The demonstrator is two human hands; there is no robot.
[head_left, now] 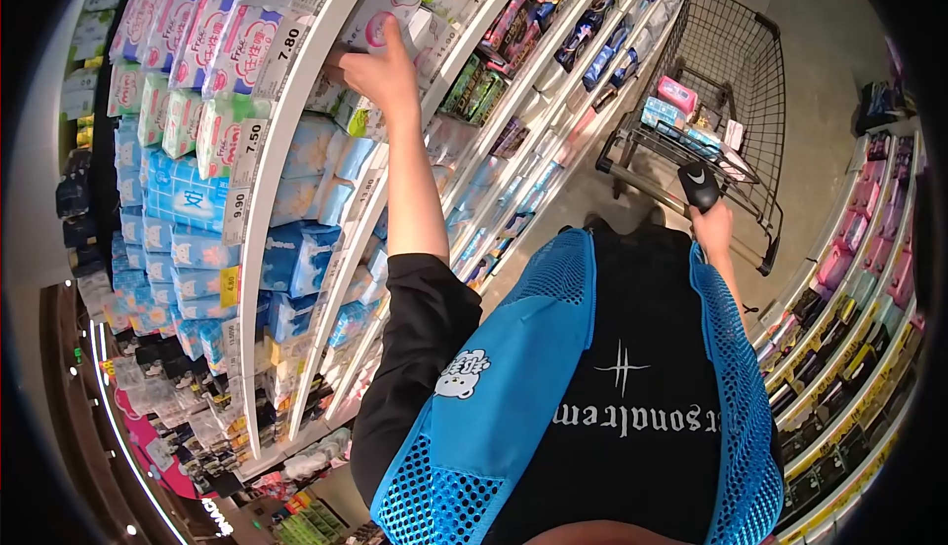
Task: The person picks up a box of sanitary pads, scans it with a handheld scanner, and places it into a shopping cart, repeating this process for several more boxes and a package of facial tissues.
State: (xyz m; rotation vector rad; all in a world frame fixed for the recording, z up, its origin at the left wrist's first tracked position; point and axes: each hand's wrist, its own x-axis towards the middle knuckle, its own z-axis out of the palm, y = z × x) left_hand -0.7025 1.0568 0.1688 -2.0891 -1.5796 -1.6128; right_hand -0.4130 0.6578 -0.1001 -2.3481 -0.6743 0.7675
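Along the left, shelf unit [272,160]: full, its white edges slanting in long parallel bands; packets crowd up to the nearest lip, which carries price tags.
Along the right, second shelf unit [819,387]: filled tiers, bowed in the wide view.
Floor [828,51]: gray; its wider open stretch lies between the cart and the second shelf unit, the cart's left side being close to the shelf unit.
Cart [736,61]: black wire, rim clear of the right-hand tiers; a few packs [675,94] sit near its handle end.
Vest [513,357]: blue mesh over a black shirt.
Left hand [380,76]: past the shelf lip, thumb apart from the other fingers; whether they clamp, I cannot tell.
Right hand [713,229]: at the cart's handle, against the black piece, which partly hides the fingers; their grip I cannot tell.
White-and-pink packet [376,2]: on the shelf, under the left thumb, other goods just beside it.
Black piece [699,187]: at the handle, marked with a white crescent.
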